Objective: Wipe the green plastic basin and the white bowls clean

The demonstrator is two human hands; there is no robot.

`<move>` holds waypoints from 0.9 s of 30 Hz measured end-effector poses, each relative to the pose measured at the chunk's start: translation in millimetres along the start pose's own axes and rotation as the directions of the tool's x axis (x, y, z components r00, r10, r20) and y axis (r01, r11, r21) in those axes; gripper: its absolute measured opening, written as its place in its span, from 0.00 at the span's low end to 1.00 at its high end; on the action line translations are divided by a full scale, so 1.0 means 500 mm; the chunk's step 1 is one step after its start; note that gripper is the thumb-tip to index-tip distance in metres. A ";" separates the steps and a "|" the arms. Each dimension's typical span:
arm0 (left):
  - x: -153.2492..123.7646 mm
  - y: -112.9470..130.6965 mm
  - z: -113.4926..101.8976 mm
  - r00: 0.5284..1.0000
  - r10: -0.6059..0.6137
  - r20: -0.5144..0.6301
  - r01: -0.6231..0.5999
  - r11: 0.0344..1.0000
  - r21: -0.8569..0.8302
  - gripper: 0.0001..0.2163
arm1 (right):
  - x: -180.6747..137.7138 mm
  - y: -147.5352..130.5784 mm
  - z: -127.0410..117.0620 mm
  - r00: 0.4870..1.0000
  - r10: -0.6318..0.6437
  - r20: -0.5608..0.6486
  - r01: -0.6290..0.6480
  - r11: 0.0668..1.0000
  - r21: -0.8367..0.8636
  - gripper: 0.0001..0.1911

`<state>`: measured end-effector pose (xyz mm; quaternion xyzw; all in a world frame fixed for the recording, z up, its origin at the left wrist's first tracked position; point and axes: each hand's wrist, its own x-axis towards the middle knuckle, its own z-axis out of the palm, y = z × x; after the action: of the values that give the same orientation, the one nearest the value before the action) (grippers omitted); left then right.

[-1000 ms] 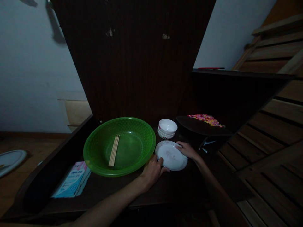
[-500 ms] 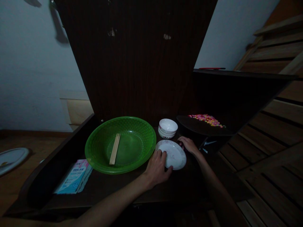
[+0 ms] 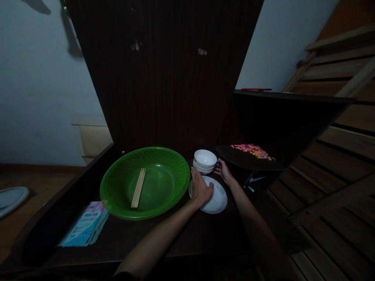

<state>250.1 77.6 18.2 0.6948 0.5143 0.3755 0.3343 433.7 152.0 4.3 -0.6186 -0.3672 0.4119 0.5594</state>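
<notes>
1. Right of frame centre, stacked white bowls are flanked by outstretched left hand and right hand, whose grip cannot be told.
2. Slick fragility is expected (ceramic, probably); low sides are best cupped.

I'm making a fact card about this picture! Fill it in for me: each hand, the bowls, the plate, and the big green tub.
Left hand: over the plate, fingertips by the left side of the bowls
Right hand: fingers at the bowls' right side
Bowls: white, stacked, open side up
Plate: white, nearer the person than the bowls
Green tub: left of the plate
Inside tub: pale chopsticks
</notes>
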 end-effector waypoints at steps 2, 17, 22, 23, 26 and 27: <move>0.021 0.000 0.007 1.000 -0.013 -0.026 0.013 0.999 -0.031 0.48 | 0.008 -0.003 0.011 1.000 0.001 0.028 -0.002 0.999 0.034 0.26; 0.128 0.001 0.026 0.989 -0.109 -0.098 0.090 0.980 -0.178 0.62 | 0.039 -0.017 0.083 0.992 -0.107 0.070 0.095 0.982 0.165 0.34; 0.133 0.004 0.026 0.985 -0.123 -0.121 0.102 0.981 -0.166 0.57 | 0.045 -0.013 0.095 0.991 -0.131 -0.021 0.133 0.972 0.193 0.32; 0.132 0.005 0.026 0.985 -0.119 -0.128 0.097 0.982 -0.162 0.56 | 0.045 -0.012 0.096 0.990 -0.134 -0.037 0.139 0.970 0.197 0.32; 0.126 0.011 0.024 0.984 -0.099 -0.146 0.076 0.985 -0.154 0.55 | 0.043 -0.016 0.094 0.988 -0.142 -0.066 0.153 0.967 0.206 0.31; 0.125 0.015 0.023 0.985 -0.090 -0.150 0.067 0.986 -0.153 0.55 | 0.042 -0.020 0.093 0.987 -0.146 -0.070 0.158 0.965 0.209 0.31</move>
<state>275.1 135.4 30.1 0.6156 0.5368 0.4525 0.3579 399.4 190.5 10.4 -0.5358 -0.3518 0.3878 0.6624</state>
